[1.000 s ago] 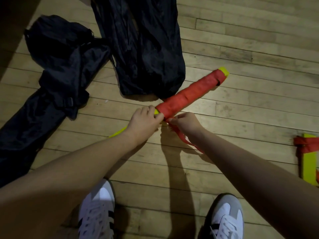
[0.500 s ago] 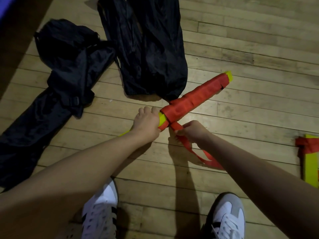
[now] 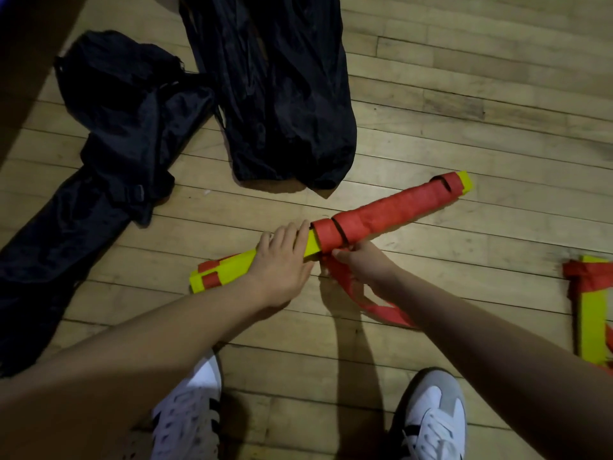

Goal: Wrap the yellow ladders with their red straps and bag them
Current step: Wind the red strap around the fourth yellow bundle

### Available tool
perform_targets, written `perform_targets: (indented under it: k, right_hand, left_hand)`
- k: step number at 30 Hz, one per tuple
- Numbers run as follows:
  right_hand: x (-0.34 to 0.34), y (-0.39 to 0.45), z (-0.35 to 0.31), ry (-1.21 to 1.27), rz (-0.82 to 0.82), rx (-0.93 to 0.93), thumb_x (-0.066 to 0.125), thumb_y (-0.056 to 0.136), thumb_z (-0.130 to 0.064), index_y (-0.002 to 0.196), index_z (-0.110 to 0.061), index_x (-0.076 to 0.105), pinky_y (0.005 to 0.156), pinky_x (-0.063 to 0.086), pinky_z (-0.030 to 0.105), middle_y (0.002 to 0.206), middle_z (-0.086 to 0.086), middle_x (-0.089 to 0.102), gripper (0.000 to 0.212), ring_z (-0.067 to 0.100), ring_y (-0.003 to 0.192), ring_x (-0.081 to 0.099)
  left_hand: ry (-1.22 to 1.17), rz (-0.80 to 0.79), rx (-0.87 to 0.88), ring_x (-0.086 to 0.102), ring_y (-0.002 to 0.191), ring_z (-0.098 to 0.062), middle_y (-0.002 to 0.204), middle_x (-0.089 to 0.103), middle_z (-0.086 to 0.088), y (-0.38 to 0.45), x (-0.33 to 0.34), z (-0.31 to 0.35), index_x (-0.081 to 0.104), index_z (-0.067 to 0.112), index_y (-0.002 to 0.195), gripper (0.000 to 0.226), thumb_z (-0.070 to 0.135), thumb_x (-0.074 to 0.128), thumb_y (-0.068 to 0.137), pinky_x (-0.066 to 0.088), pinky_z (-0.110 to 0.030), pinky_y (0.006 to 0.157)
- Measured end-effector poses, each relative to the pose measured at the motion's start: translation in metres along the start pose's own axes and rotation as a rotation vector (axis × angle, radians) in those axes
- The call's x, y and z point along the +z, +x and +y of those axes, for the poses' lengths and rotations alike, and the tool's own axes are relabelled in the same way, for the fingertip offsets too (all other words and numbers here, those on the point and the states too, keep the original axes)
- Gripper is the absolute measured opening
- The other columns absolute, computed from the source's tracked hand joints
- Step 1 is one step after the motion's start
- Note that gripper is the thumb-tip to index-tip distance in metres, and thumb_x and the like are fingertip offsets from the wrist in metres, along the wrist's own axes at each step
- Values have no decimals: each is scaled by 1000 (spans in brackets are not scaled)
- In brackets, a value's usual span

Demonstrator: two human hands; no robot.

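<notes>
dim warm light, brightest mid-floor, dark corners, arm shadows falling toward viewer, perhaps slight wide-angle bending at edges

L hand (image 3: 282, 260) is covering mid part of ladder (image 3: 229, 268). R hand (image 3: 360, 265) fingertips are hiding under the wrap; strap (image 3: 381, 308) is running behind R forearm. 2nd ladder (image 3: 592, 313) and both bags (image 3: 275, 88) are getting cut by frame edges. Shoes (image 3: 431, 423) are cropped at bottom.
</notes>
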State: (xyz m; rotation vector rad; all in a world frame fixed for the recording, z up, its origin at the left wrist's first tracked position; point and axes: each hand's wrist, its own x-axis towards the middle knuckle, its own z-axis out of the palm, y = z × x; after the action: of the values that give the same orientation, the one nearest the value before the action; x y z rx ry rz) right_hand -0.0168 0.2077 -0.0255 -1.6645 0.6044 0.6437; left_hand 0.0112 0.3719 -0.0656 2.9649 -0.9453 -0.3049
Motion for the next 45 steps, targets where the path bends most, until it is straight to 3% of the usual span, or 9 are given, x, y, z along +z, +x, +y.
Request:
perform_targets:
  k: [5,10,13,21,25,28,34,40,45]
  right_hand:
    - [-5,-3,13,61,-26,88,52,97,-11,102,3,61,62,49,26,91,17,67,17,22,76,63]
    - [-15,-6,6,-64,-9,88,62,91,-12,72,-13,51,43,35,17,58,1,49,21,7,43,44]
    - [-16,-4,0,-78,-2,66,65,88,-12,72,-12,55,46,36,20,59,4,49,20,11,47,43]
    - [4,6,-8,60,67,-6,65,89,-6,90,-6,71,49,41,18,57,-3,59,7,8,48,51]
    - [6,11,-10,30,175,-8,65,87,-4,113,-6,63,57,48,25,77,9,65,26,13,58,61]
    - [3,11,-10,-30,150,95,63,90,-7,98,8,66,46,43,19,64,8,58,17,9,45,54]
    - [6,11,-5,-23,195,118,64,90,-16,96,10,67,64,40,33,72,12,57,27,22,67,49]
    - [4,5,-9,-70,152,93,64,89,-14,75,-7,57,51,36,23,62,9,49,17,16,53,43]
    - [5,4,-21,-92,141,37,60,90,-8,70,-5,58,43,36,16,60,6,52,20,13,51,46]
  left_hand:
    - [-49,-69,-53,47,111,-31,123,48,-13,3,-10,-5,33,6,143,58,38,48,96,39,-39,89]
    - [-74,-80,-150,45,113,-29,124,46,-12,9,-13,-6,29,11,143,55,39,45,98,37,-38,91]
    - [-76,-88,-237,45,114,-31,125,44,-13,14,-16,-8,24,11,144,57,37,46,98,39,-41,88]
    - [-43,-78,-344,42,120,-32,132,39,-16,37,-27,-15,12,7,150,76,28,57,93,42,-43,91]
    - [12,-63,-278,41,119,-29,129,40,-13,38,-30,-12,25,5,144,79,44,64,87,40,-36,94]
    - [45,-2,-171,45,110,-25,120,44,-10,29,-23,-4,40,8,131,59,46,60,89,41,-32,89]
    - [124,94,20,52,104,-31,123,48,-18,6,-11,2,50,5,123,49,31,63,83,44,-39,87]
    - [22,-109,-145,56,107,-26,120,54,-13,10,-22,15,26,7,141,58,15,55,91,47,-34,81]
    - [57,-135,-198,57,106,-29,121,53,-14,29,-36,1,27,9,138,55,8,54,89,47,-36,77]
